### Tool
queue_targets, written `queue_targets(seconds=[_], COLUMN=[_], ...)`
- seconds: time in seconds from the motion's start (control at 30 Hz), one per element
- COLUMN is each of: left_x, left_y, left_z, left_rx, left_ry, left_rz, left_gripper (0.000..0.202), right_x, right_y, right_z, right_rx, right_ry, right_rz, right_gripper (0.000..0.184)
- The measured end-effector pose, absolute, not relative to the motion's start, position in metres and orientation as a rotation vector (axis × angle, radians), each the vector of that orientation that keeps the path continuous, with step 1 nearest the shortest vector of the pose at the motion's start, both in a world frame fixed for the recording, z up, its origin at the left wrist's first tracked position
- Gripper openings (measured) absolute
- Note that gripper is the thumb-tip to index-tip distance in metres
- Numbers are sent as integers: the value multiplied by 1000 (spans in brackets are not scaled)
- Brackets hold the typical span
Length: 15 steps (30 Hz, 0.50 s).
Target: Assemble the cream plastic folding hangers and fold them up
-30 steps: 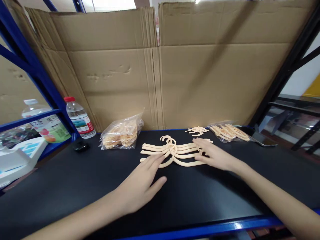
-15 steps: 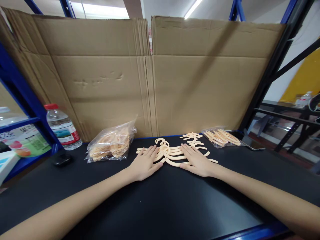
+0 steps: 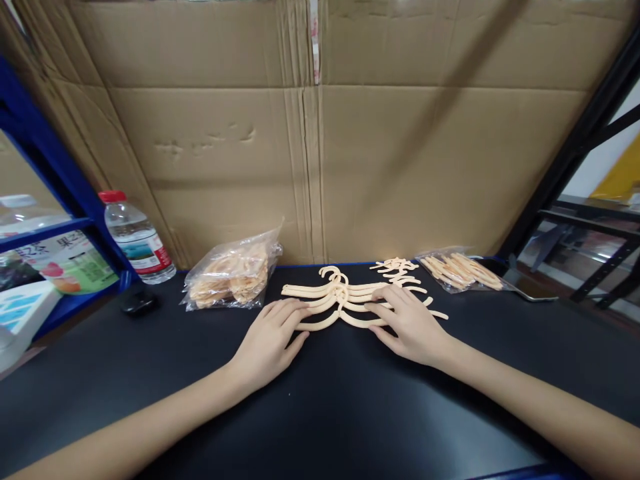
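Observation:
Several small cream plastic hangers point(image 3: 340, 300) lie fanned in a stack on the black tabletop point(image 3: 320, 413), hooks pointing to the back. My left hand point(image 3: 270, 340) lies flat with fingers stretched, its fingertips touching the left arms of the hangers. My right hand point(image 3: 410, 323) lies flat over the right arms, fingers spread and resting on them. Neither hand grips anything.
A clear bag of hangers point(image 3: 233, 277) lies left of the stack. Loose hanger pieces point(image 3: 397, 267) and another bag point(image 3: 463, 270) lie at the back right. A water bottle point(image 3: 135, 237) and a small black object point(image 3: 137, 301) sit left. Cardboard sheets point(image 3: 320, 133) wall the back.
Both hands first slid forward onto the hangers, then drew back a little toward me, fingertips still on the arms. The camera view shifted.

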<state>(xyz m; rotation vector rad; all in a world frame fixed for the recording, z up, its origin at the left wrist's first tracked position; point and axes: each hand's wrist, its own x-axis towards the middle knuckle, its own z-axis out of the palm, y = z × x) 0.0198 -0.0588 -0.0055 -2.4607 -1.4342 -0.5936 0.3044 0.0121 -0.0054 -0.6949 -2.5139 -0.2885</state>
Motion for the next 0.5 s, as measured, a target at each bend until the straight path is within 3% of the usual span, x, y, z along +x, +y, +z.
queue_targets(seconds=[0.1, 0.5], left_x=[16, 15], left_y=[-59, -54], left_z=[-8, -13], left_rx=[-2482, -2495], left_ry=[-1431, -1423], left_rz=[-674, -767], left_gripper=[14, 23], right_x=[307, 309], right_y=[11, 30], right_z=[-3, -19], right_rx=[-664, -702], right_ry=[-2521, -2437], right_rz=[-252, -247], right_gripper=[15, 22])
